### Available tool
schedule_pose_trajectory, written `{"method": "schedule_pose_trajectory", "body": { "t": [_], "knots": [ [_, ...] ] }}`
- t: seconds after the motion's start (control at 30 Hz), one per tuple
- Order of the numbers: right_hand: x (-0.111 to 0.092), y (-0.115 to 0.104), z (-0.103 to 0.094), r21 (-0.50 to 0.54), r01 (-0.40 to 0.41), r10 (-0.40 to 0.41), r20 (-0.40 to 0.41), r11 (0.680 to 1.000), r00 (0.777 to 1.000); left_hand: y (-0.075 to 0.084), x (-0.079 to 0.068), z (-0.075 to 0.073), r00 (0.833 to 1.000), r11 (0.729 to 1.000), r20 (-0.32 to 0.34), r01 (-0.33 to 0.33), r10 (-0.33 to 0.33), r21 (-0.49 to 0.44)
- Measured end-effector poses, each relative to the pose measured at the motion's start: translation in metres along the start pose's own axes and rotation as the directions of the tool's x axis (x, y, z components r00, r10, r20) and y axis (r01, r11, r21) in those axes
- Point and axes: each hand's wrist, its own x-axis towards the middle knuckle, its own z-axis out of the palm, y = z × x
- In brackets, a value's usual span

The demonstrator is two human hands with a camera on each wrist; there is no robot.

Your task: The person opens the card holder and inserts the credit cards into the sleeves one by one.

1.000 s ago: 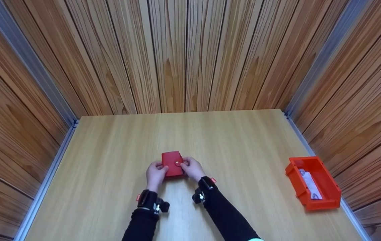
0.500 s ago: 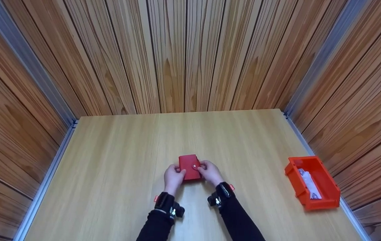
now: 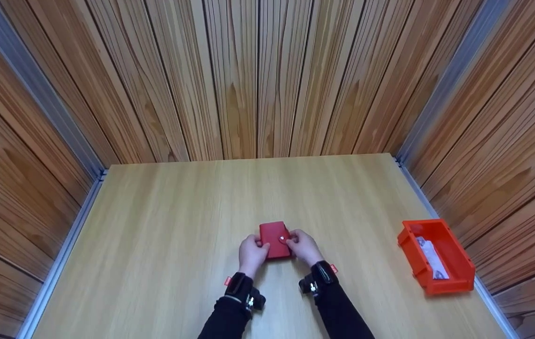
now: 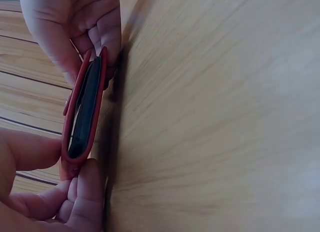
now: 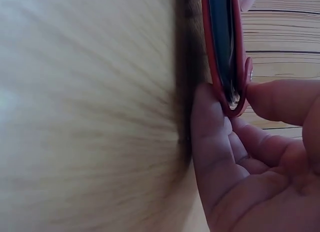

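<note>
A small red card wallet (image 3: 274,238) with a snap strap is held between both hands just above the table, its strap fastened over the right side. My left hand (image 3: 252,253) pinches its left edge, thumb on the front cover and fingers behind. At the opposite edge my right hand (image 3: 306,246) pinches it beside the snap. Dark inner sleeves show edge-on inside the red wallet (image 4: 70,129) in the left wrist view. The right wrist view has the right thumb (image 5: 280,99) against the strap, with curled fingers beneath.
An orange bin (image 3: 453,254) stands at the table's right edge, with a white printed packet (image 3: 432,258) lying inside it. Wood-plank walls (image 3: 248,80) enclose the table (image 3: 163,226) at the back and both sides.
Both hands have carried the red card wallet to the right and slightly nearer the person. Their hold on it looks the same throughout.
</note>
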Motion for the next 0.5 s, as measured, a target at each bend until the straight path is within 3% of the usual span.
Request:
{"method": "schedule_pose_trajectory", "body": {
  "t": [0.5],
  "knots": [
    [-0.0006, -0.0013, 0.0013, -0.088, -0.015, 0.010, -0.063, 0.996, 0.998, 0.0003, -0.0007, 0.0048, 0.998, 0.995, 0.043, -0.041, 0.037, 0.090]
  ]
}}
